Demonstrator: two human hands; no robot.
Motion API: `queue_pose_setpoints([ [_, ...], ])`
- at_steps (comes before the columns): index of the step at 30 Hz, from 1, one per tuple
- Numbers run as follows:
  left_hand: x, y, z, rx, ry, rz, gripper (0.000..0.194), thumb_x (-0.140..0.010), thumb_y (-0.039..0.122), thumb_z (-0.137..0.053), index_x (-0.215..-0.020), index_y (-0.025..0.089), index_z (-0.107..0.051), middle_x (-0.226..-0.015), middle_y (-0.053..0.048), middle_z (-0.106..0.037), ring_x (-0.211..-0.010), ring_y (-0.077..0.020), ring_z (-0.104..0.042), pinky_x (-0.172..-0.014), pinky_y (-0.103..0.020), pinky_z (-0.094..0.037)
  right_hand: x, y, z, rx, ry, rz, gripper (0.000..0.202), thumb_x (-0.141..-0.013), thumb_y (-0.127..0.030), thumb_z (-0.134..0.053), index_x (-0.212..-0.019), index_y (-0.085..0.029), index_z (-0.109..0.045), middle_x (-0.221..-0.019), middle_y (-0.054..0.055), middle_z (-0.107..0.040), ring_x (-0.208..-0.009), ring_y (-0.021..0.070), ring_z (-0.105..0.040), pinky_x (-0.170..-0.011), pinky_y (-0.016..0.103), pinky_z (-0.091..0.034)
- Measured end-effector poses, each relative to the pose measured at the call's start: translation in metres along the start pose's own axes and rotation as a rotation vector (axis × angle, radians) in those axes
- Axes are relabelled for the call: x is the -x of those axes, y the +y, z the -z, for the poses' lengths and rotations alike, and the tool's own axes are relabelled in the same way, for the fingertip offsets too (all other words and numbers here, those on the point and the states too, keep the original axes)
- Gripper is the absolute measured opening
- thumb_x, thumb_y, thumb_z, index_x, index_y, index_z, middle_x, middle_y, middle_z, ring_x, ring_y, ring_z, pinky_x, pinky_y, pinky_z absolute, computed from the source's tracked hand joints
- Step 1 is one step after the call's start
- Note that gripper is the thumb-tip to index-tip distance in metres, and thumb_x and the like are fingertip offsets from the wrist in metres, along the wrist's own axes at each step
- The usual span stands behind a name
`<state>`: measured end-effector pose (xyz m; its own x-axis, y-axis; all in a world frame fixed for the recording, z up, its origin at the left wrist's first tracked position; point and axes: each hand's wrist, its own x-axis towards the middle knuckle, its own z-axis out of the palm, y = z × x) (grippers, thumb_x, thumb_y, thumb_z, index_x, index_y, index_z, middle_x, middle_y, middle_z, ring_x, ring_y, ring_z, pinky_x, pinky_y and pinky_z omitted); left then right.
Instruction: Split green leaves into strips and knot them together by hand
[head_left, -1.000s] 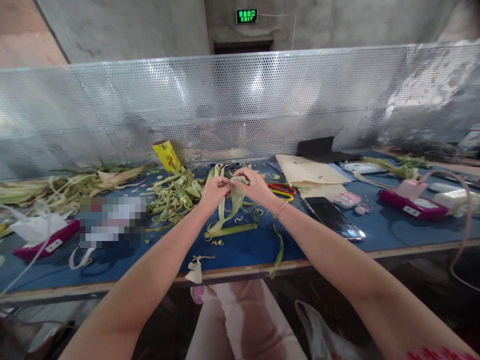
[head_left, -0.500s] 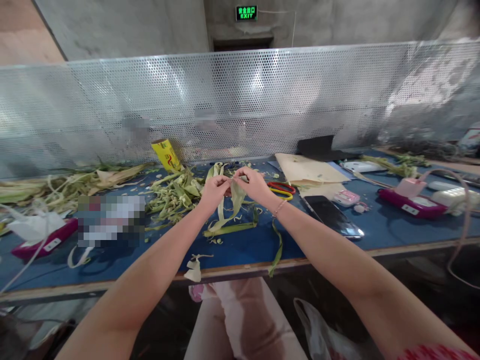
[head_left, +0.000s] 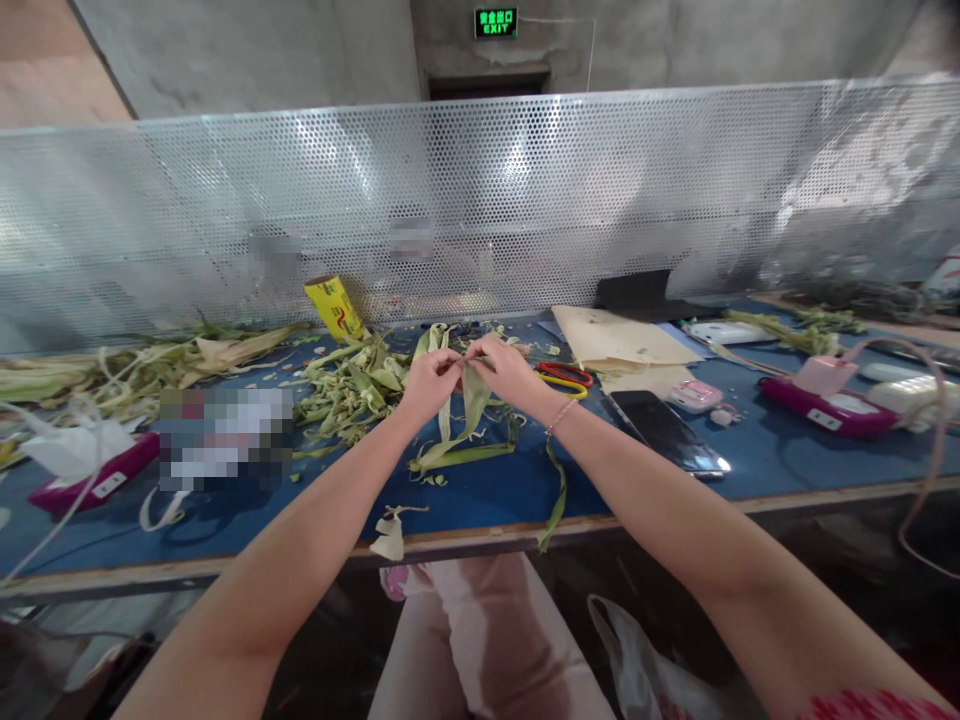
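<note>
A pale green corn husk strip (head_left: 475,398) hangs from the pinched fingertips of my left hand (head_left: 433,383) and my right hand (head_left: 501,368), which nearly touch over the blue table (head_left: 465,508). Both hands are closed on its upper end. Below them lies a longer green husk piece (head_left: 472,455). A heap of knotted husk pieces (head_left: 356,390) sits just left of my left hand. Scissors with red and yellow handles (head_left: 564,379) rest beside my right hand, partly behind it.
A yellow packet (head_left: 335,309) stands near the perforated metal screen (head_left: 517,200). On the right are a black phone (head_left: 667,432), brown paper (head_left: 622,338), a pink case (head_left: 695,396) and a magenta power strip (head_left: 829,412). Long husks (head_left: 225,352) lie at left.
The view has shifted very slightly. Both hands keep their pinch, and the hanging husk strip has turned a little and looks broader below the fingers.
</note>
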<state>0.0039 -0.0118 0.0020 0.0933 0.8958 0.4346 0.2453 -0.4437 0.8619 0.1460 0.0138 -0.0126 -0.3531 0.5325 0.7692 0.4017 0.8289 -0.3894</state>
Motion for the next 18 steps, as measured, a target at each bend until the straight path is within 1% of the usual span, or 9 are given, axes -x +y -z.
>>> queue_pose_setpoints([
  [6, 0.0013, 0.0035, 0.0014, -0.05, -0.008, -0.017, 0.01, -0.064, 0.01, -0.051, -0.06, 0.015, -0.059, -0.044, 0.004, -0.053, -0.042, -0.0095, -0.052, -0.048, -0.022, -0.045, 0.0004, -0.001, 0.0014, 0.067, -0.039, 0.044, 0.01, -0.081, -0.012, -0.04, -0.076, -0.018, -0.046, -0.079, 0.004, -0.052, -0.078, 0.0143, -0.048, -0.075, 0.029, -0.04],
  [9, 0.0008, 0.0036, 0.001, -0.026, -0.012, -0.005, 0.013, -0.063, 0.008, -0.05, -0.059, 0.016, -0.059, -0.042, 0.004, -0.052, -0.041, -0.0085, -0.05, -0.047, -0.021, -0.043, 0.0018, -0.0025, 0.0017, 0.133, -0.038, 0.082, 0.011, -0.084, -0.013, -0.037, -0.077, -0.018, -0.045, -0.079, 0.004, -0.051, -0.078, 0.0147, -0.047, -0.075, 0.029, -0.041],
  [12, 0.0002, 0.0027, -0.0014, 0.06, 0.002, 0.045, 0.015, -0.065, 0.009, -0.049, -0.057, 0.016, -0.059, -0.041, 0.004, -0.05, -0.04, -0.0079, -0.048, -0.046, -0.021, -0.041, 0.0032, -0.0037, 0.0027, 0.221, -0.044, 0.139, 0.012, -0.086, -0.012, -0.035, -0.08, -0.018, -0.045, -0.081, 0.005, -0.049, -0.078, 0.0152, -0.047, -0.074, 0.03, -0.041],
  [18, 0.0003, 0.0011, -0.0081, 0.372, 0.053, 0.191, 0.01, -0.064, 0.012, -0.052, -0.057, 0.015, -0.058, -0.043, 0.003, -0.05, -0.039, -0.006, -0.045, -0.042, -0.019, -0.038, 0.0039, -0.0049, 0.0059, 0.445, -0.101, 0.251, 0.017, -0.088, -0.012, -0.03, -0.086, -0.017, -0.047, -0.085, 0.007, -0.048, -0.079, 0.0162, -0.046, -0.072, 0.03, -0.042],
])
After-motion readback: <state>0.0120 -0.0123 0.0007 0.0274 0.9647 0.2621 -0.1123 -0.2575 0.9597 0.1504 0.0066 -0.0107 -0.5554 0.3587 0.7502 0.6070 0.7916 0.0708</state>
